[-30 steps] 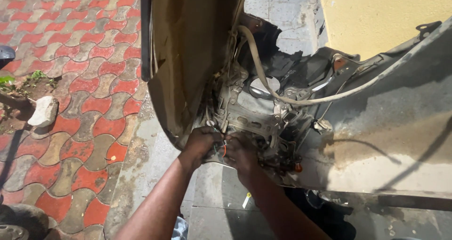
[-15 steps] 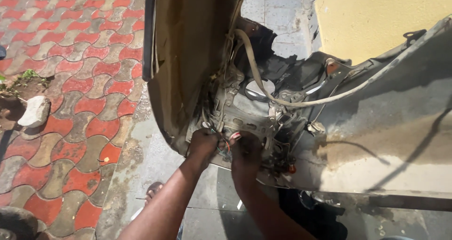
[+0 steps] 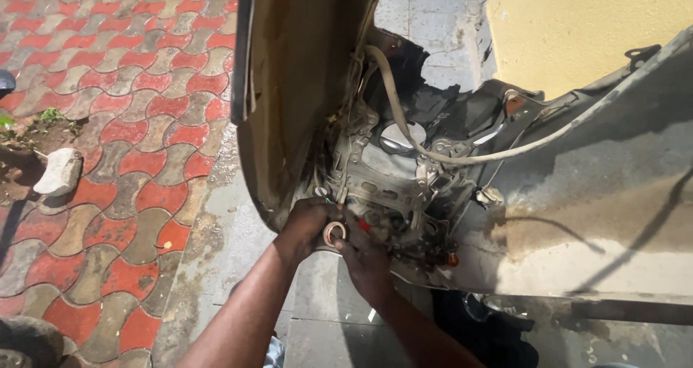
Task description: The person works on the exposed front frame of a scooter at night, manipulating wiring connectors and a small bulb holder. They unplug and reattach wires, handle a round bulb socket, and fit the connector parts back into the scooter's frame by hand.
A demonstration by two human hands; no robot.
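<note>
Head view: my left hand (image 3: 307, 223) now grips a small roll of tape (image 3: 334, 232), raised into sight since a moment ago, under the engine bracket (image 3: 375, 187); my right hand (image 3: 364, 256) pinches its edge, so wrapping looks underway.

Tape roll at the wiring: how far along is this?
Done: body panel is open, exposing the frame bracket and hose. In hand: left hand and right hand hold a tape roll at the low wiring. Left: bundle looks unwrapped, panel still off.
</note>
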